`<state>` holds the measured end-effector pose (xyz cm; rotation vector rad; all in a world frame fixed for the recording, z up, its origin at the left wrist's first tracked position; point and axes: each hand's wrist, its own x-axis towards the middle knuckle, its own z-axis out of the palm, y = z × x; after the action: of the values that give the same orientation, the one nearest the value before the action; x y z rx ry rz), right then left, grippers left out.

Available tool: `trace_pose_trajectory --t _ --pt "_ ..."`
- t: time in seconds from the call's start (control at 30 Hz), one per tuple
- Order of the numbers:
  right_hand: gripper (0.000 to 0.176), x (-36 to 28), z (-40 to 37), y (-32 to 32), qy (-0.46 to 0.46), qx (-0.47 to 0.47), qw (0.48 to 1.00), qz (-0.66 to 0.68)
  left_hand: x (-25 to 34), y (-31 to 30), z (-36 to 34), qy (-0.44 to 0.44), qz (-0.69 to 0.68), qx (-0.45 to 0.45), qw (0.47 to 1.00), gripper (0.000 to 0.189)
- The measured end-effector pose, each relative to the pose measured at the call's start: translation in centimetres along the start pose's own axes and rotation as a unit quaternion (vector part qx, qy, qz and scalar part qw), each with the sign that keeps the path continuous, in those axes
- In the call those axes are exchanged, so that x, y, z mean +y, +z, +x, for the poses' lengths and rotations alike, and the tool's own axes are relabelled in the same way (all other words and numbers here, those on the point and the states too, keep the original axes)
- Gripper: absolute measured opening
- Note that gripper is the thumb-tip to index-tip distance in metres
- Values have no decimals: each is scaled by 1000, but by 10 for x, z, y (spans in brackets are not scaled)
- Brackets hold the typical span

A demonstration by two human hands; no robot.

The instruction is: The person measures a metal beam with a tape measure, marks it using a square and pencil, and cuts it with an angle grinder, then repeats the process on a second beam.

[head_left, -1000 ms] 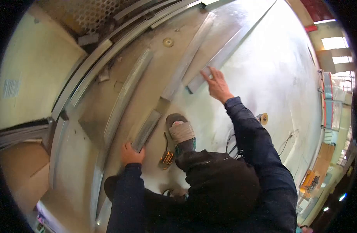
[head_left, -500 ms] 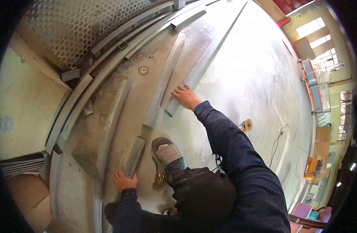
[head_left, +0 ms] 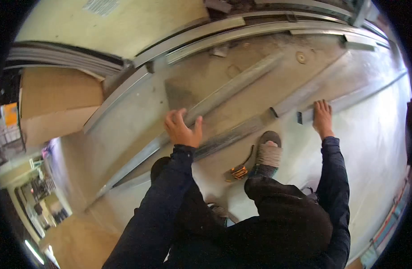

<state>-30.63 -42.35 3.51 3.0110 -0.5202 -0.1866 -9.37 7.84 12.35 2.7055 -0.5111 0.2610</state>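
Observation:
My right hand lies with its fingers curled over the near end of a grey square metal tube on the floor. My left hand, thumb and fingers spread, is held over a long metal tube on the left, with nothing in its grasp. Between the hands lies a darker, shorter metal tube, its lower part hidden behind my left wrist. Another metal tube runs away from me beside the one under my right hand.
An orange-and-black tool lies beside my sandalled foot. A small round disc rests on the floor further off. Several metal lengths line the far side, near a cardboard box and a pale panel.
The view has swung to the left. My left hand has come off the short tube and moved over the long one, fingers spreading. My right hand stays at its tube's end.

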Motion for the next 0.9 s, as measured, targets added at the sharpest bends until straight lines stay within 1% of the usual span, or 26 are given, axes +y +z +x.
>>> trace_pose_trajectory --t 0.03,0.07,0.1,0.13,0.17,0.2,0.23,0.27,0.33,0.37,0.43,0.47,0.53,0.57,0.6,0.63,0.67,0.7,0.77,0.8,0.83,0.87,0.9 --pt "62 -5 4 -11 -10 3 1000 9 -3 -2 7 -32 83 77 993 66" --pt "63 -8 6 -24 19 -53 998 1 -11 -2 9 -36 91 80 992 66" --pt "63 -20 7 -34 52 -106 993 -15 -34 3 6 -123 104 49 986 73" --pt "63 -21 9 -32 49 -105 993 -14 -46 9 3 -208 118 13 971 80" --pt "63 -20 9 -30 45 -91 995 -9 -55 11 1 -209 118 12 971 80" --pt "62 -18 6 -31 43 -78 996 -7 -65 11 -1 -255 66 -87 961 86" --pt "62 -15 5 -31 46 -81 996 -10 -73 13 -1 -296 11 -185 937 91" --pt "61 -16 5 -32 46 -83 995 -7 -77 14 0 -295 8 -189 937 91" --pt "61 -20 7 -34 52 -88 995 -5 -83 18 5 -306 -31 -269 913 93" --pt "61 -20 7 -33 53 -78 996 7 -90 26 2 -302 -34 -277 912 93" --pt "62 -17 3 -34 63 -74 995 10 -95 50 -9 -260 -109 -99 954 84" --pt "63 -16 4 -33 58 -83 995 22 -84 50 -8 -257 -115 -106 954 84" --pt "64 -14 5 -38 63 -93 993 30 -59 39 -8 -210 -116 -70 968 75" --pt "65 -14 5 -43 38 -89 995 20 -53 38 -13 -163 -144 -63 974 77" --pt "66 -13 7 -46 12 -86 996 10 -43 34 -18 -160 -151 -69 973 77" --pt "66 -14 12 -49 18 -89 996 4 -32 28 -25 -90 -143 -94 981 78" --pt "66 -15 18 -48 60 -52 978 190 -21 20 -29 -17 -135 -118 984 78" --pt "66 -19 23 -50 100 -8 924 368 -9 11 -30 -13 -143 -119 983 78" --pt "70 -39 35 -53 128 28 911 390 7 -5 -34 89 -129 -302 940 78" --pt "71 -63 38 -78 149 -32 900 409 2 -9 -40 96 -131 -302 939 78" --pt "73 -79 41 -103 166 -91 885 426 1 -9 -47 105 -121 -394 905 77" --pt "73 -89 43 -99 168 -85 885 426 -2 -10 -53 114 -108 -481 862 77" --pt "77 -96 46 -88 147 -56 911 382 -7 -13 -59 121 -109 -476 864 77"
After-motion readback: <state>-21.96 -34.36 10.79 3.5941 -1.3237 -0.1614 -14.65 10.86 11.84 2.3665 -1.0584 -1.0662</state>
